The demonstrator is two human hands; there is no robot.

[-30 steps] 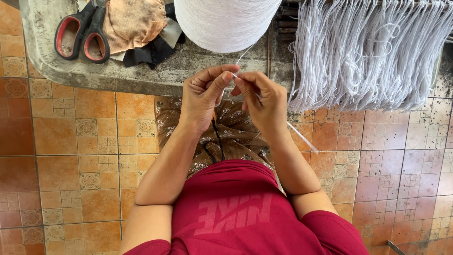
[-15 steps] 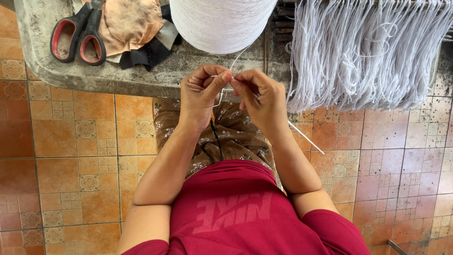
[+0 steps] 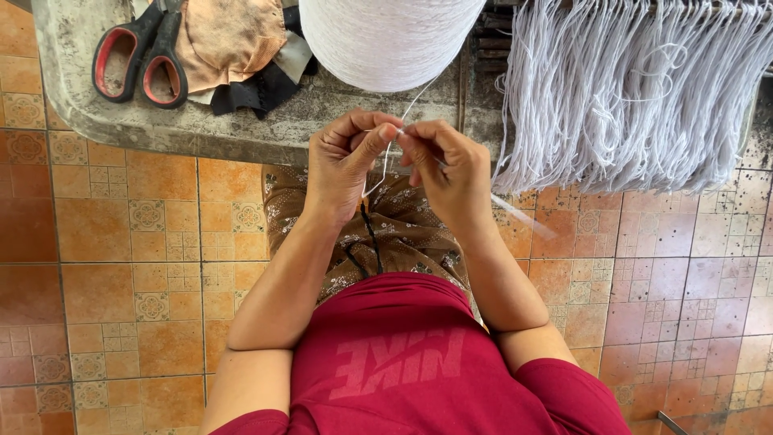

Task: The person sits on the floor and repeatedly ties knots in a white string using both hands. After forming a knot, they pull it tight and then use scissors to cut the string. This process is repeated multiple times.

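Hands: left hand (image 3: 348, 165) and right hand (image 3: 448, 173) are raised together just off the tabletop's (image 3: 121, 121) near edge, each pinched shut on a thin white thread (image 3: 385, 165).
Thread: a short loop is hung between the fingertips; one strand is run up and away to the large white yarn cone (image 3: 390, 36) standing directly ahead.
Nearer hand: neither; the cone is centred between them.
Left end: red-handled scissors (image 3: 137, 56) are laid beside cloth scraps (image 3: 229, 48).
Right side: cut white strings (image 3: 628, 89) are draped over the edge.
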